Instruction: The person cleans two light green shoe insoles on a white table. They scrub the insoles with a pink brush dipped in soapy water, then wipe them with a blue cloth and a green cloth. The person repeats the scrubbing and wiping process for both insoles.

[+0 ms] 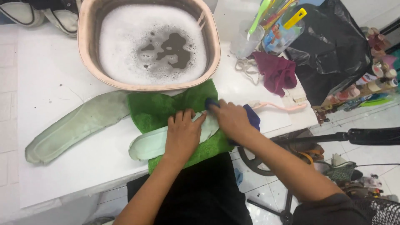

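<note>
A pale insole (152,143) lies on a green towel (155,109) at the near edge of the white table (54,75). My left hand (182,135) presses flat on the insole's middle. My right hand (231,119) holds a blue cloth (251,117) against the insole's far end. A second greenish insole (73,127) lies to the left, apart from both hands.
A beige basin (85,46) of foamy water stands behind the towel. A pink brush (280,107), a maroon cloth (277,73), a cup of toothbrushes (249,39) and a black bag (333,50) sit at right. Sneakers (41,14) are at back left.
</note>
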